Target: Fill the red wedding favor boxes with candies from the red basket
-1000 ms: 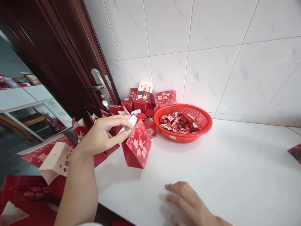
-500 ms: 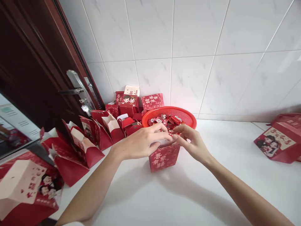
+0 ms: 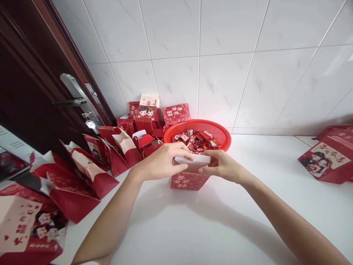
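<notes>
A red paper gift box (image 3: 189, 182) with pale lettering stands upright on the white surface in front of me. Its white inner flap (image 3: 194, 162) is raised at the top, facing me. My left hand (image 3: 168, 160) grips the flap's left end, with fingers over its upper edge and the thumb below. At the right end, my right hand (image 3: 217, 166) has its fingers and thumb closed around the box's upper corner. Directly behind stands a red plastic basket (image 3: 224, 134), holding many wrapped candies (image 3: 197, 139).
Several open red boxes (image 3: 82, 195) stand in a row at left. More boxes (image 3: 149, 114) are stacked against the tiled wall. One printed box (image 3: 328, 158) is at far right. A dark door with a metal handle (image 3: 73, 102) is at upper left.
My hands have moved slightly apart along the box top, and the white flap shows more plainly between them. The view has shifted a little.
</notes>
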